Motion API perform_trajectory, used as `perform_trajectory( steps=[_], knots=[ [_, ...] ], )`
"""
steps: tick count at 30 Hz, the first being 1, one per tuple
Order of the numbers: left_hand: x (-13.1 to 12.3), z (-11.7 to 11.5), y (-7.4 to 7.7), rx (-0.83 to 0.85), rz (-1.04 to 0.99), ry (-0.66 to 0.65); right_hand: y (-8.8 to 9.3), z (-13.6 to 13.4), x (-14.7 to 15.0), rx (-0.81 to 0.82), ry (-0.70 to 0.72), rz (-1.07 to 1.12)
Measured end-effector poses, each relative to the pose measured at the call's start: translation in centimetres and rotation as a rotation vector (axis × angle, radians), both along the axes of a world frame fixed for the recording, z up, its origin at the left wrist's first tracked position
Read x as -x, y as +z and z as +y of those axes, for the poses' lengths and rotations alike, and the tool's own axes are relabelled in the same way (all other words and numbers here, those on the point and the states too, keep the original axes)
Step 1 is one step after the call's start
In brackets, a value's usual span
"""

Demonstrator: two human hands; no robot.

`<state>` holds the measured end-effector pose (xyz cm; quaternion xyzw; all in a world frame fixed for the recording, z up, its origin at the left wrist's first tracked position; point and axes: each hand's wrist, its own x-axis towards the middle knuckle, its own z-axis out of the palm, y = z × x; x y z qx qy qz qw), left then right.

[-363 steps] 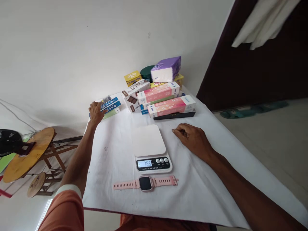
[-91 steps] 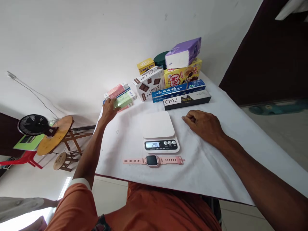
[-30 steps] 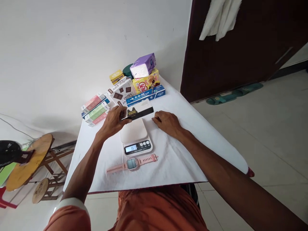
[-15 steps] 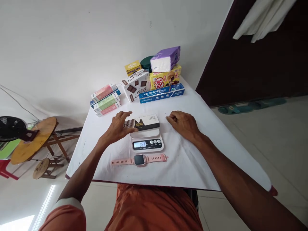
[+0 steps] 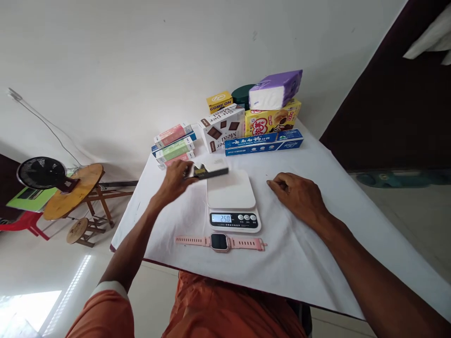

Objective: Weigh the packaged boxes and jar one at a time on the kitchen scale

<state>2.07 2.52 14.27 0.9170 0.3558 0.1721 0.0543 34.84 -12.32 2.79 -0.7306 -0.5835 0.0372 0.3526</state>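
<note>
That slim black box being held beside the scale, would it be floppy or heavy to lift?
Probably stiff: the slim black box juts out straight though the left hand grips only one end. It is likely light for its size, since fingers at one end alone hold it up. Its flat faces suggest it would slide rather than roll if pushed.

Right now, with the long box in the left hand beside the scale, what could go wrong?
The left hand holds the black box by one end, near the scale's back corner; it may slip and knock the scale. The stacked cartons lie just behind that hand and could be pushed askew. The pink watch lies near the table's front edge; a forearm could sweep it off.
</note>
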Motion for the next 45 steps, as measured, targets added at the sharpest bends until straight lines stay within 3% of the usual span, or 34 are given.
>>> perform_trajectory(
  steps=[6,9,13,18,21,27,30,34,37,41,45],
  knots=[
    [2.3,9.0,2.6,-0.124,-0.023,0.332,-0.1,0.1,0.0,-0.032,-0.003,-0.011],
    [2.0,12.3,2.6,-0.108,0.01,0.414,-0.1,0.1,0.0,-0.042,-0.008,-0.004],
    [1.8,14.1,1.9,-0.148,0.022,0.446,0.1,0.0,0.1,-0.037,-0.007,0.001],
    [1.1,13.4,2.0,-0.211,0.007,0.433,0.2,0.1,0.2,-0.023,-0.025,0.002],
    [-1.2,11.5,2.4,-0.254,-0.012,0.351,0.3,0.2,0.3,-0.007,-0.035,-0.002],
    [-10.7,6.3,1.6,-0.245,0.071,-0.088,0.9,0.2,0.7,0.042,-0.059,-0.01],
    [-15.9,4.9,0.5,-0.173,0.178,-0.199,1.3,0.2,0.8,0.066,-0.063,-0.004],
    [-21.0,5.1,-0.8,-0.058,0.334,-0.137,1.7,0.2,0.9,0.109,-0.068,0.003],
    [-23.1,5.8,-1.6,-0.004,0.388,-0.075,2.3,0.1,1.0,0.159,-0.08,0.0],
    [-23.7,6.3,-2.0,0.014,0.387,-0.06,3.0,-0.1,1.2,0.226,-0.073,-0.014],
    [-22.8,5.8,-1.2,0.025,0.372,-0.09,3.5,-0.2,1.3,0.269,-0.062,-0.018]
  ],
)
